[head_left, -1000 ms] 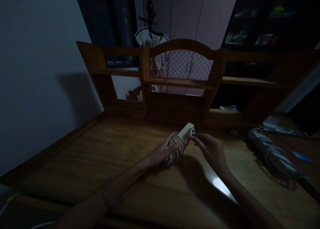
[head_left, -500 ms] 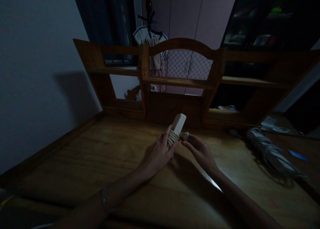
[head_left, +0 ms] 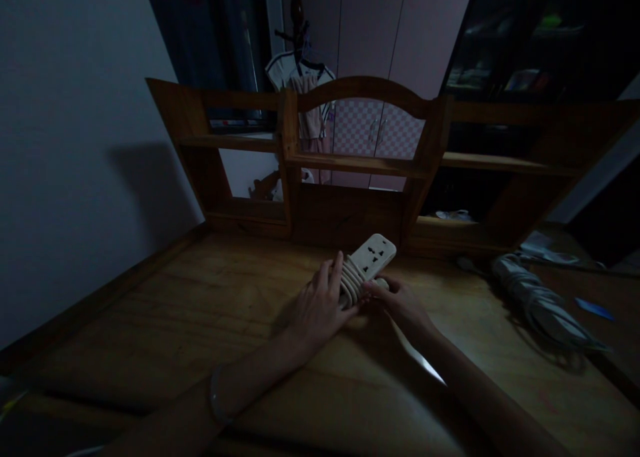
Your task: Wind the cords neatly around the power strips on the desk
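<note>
A white power strip (head_left: 373, 256) with its cord wound around the body lies tilted over the wooden desk (head_left: 210, 310), socket face up. My left hand (head_left: 320, 304) is closed over the wound cord on the strip's near end. My right hand (head_left: 400, 302) grips the strip from the right side, fingers curled at the cord's plug, which is mostly hidden.
A wooden shelf unit (head_left: 365, 164) stands along the desk's back edge. A second bundled power strip with cord (head_left: 537, 304) lies at the right, with a small blue item (head_left: 593, 308) beyond it. A wall rises at the left. The room is dim.
The strip has turned from standing on edge to socket face up. My left hand slid over the wound cord, and my right hand moved in under the strip's right side.
</note>
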Motion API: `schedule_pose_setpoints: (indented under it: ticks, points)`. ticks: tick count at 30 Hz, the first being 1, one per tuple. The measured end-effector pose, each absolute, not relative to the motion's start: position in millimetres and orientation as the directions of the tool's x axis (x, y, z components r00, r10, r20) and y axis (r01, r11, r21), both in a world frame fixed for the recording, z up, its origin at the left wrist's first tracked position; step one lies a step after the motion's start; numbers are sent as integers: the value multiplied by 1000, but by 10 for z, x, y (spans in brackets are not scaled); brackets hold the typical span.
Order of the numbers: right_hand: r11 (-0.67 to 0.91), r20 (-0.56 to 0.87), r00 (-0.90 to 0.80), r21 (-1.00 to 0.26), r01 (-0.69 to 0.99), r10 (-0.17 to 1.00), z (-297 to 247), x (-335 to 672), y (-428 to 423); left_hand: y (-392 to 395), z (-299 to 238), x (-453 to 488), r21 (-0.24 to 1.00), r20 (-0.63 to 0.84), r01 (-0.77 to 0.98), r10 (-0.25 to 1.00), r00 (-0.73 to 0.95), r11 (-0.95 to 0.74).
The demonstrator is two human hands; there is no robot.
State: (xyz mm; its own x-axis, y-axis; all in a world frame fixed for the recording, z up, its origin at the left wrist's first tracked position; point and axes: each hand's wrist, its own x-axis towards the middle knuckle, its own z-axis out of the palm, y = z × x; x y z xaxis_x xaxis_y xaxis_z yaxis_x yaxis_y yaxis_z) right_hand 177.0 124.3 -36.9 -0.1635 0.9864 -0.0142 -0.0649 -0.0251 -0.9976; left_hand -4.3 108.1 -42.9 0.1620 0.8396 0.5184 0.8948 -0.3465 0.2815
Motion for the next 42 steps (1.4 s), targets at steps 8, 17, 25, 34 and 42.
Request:
schedule_pose_setpoints:
  ticks: [8,17,25,34,42]
  points:
    - [-143,-107,-157,-960,-241,982,-461,1725,1278,1076,-448,-43,265,563,858,793,232,-439]
    - [-72,-66,-131,-996,-43,989,-422,1773,1221,1087,-397,-74,294,525,804,791,315,-516]
    - [-102,-97,-156,-995,-20,983,-329,1786,1198,1063,-352,-92,357,462,806,839,287,-473]
    - [15,-8,-188,-993,120,982,-260,1846,1228,1053,-326,-112,412,537,719,787,304,-560]
    - [78,40,-211,-981,176,977,-299,1878,1173,1095,-343,-136,389,578,668,733,359,-635]
